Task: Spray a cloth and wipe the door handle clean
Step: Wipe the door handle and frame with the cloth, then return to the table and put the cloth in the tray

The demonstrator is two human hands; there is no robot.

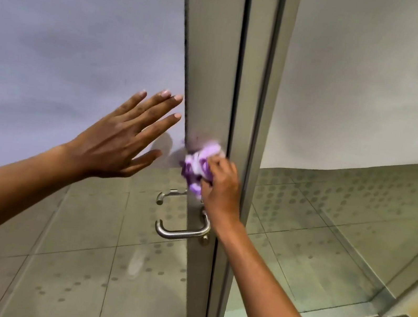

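While the right hand [221,188] presses a bunched purple cloth [200,166] against the metal door frame [210,75], its fingers [219,164] are curled tight around the wad (the cloth's top edge is blurred). The cloth sits on the frame at about twelve o'clock from the handle [180,229], near it but apart from it. The left hand [122,138] is at nine o'clock from the cloth, holding nothing, fingers [156,105] spread wide and straight against the frosted glass [70,38]; whether the palm touches is unclear.
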